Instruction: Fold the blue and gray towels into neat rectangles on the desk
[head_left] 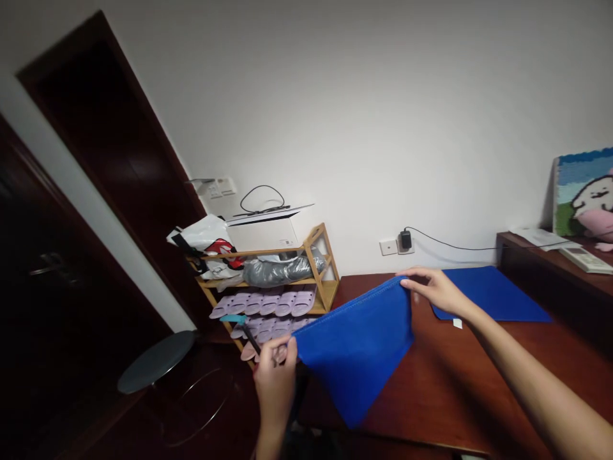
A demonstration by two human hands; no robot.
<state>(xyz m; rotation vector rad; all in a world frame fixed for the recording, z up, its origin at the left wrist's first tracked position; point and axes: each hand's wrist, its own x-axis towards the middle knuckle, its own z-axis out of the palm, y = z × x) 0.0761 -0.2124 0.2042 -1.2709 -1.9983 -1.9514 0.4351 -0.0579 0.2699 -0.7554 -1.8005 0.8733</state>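
A blue cloth [364, 348] with a stitched upper edge hangs between my hands above the table. My left hand [278, 377] pinches its left top corner, while my right hand [433, 287] grips the right top corner between thumb and fingers. The upper edge is stretched fairly taut and slants up to the right; the lower part narrows to a point. Flat on the table behind my right hand lies a second blue piece [493, 294] with a small white tag [458, 324]. A dark stick with a turquoise end [233, 318] shows beyond my left hand; whether they touch I cannot tell.
The reddish-brown table [431, 396] spans the front right. Behind it are a wooden rack [325, 275] with lilac slippers [272, 300] and a white box [268, 233]. A round stool [158, 361] stands left. A plugged-in charger [405, 239] trails a cable toward a raised shelf [536, 255].
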